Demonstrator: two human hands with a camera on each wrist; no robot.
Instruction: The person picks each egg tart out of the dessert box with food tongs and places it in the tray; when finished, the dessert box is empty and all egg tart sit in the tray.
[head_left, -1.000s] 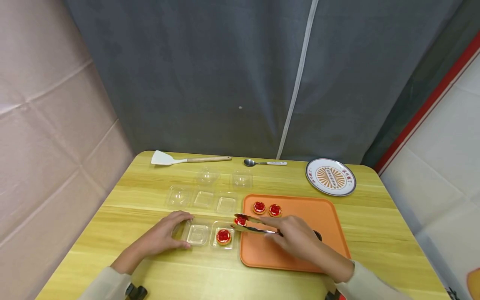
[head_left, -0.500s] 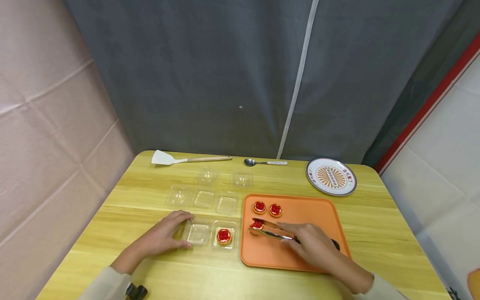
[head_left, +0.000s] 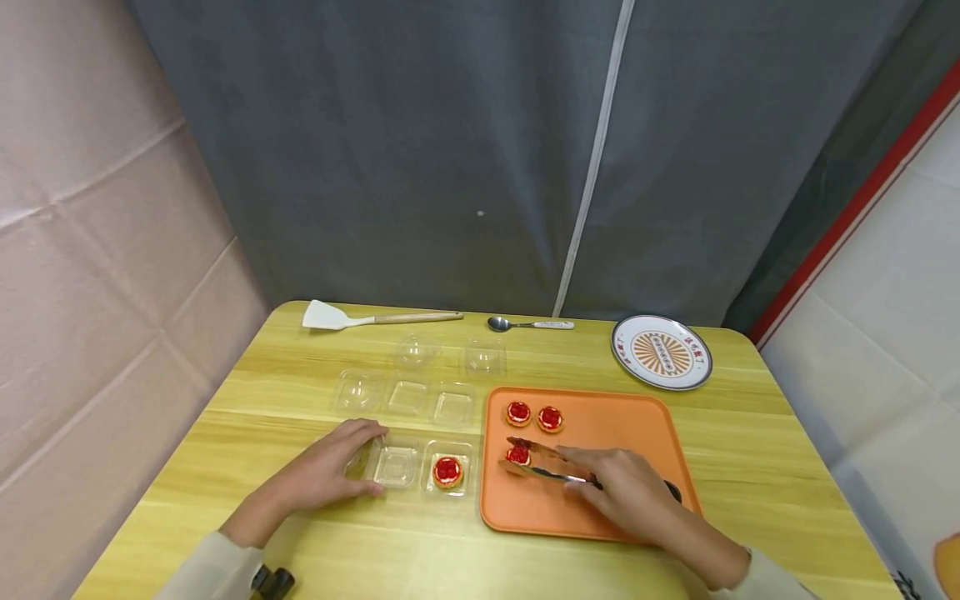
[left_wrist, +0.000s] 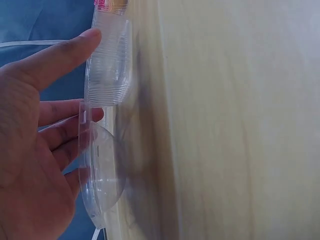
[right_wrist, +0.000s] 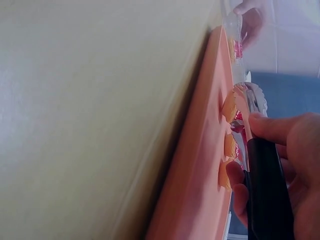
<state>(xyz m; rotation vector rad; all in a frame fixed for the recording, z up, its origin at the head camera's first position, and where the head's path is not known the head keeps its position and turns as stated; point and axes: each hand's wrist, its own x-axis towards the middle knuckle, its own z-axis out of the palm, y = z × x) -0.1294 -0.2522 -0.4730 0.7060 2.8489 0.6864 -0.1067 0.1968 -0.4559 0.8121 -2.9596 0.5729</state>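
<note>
My right hand (head_left: 618,487) grips metal tongs (head_left: 551,476) with a black handle, seen close in the right wrist view. The tong tips lie on either side of a small tart (head_left: 517,455) with red topping, low over the orange tray (head_left: 585,521). Two similar tarts stand behind it on the tray. My left hand (head_left: 333,467) holds a clear plastic box (head_left: 396,465), thumb at its near edge and fingers at the far one. In the left wrist view its domed lid (left_wrist: 107,175) lies folded out beside the fingers. A tart (head_left: 447,472) sits in the adjoining box section.
More clear boxes with domed lids (head_left: 360,390) stand behind the left hand. Along the back lie a white spatula (head_left: 326,317) with a wooden handle and a spoon (head_left: 517,325). A patterned plate (head_left: 697,367) is at the back right.
The tongs and the tart between them have moved right, from above the tray's left edge to over the tray. Only a slight shift shows since half a second ago. My left hand stays put.
</note>
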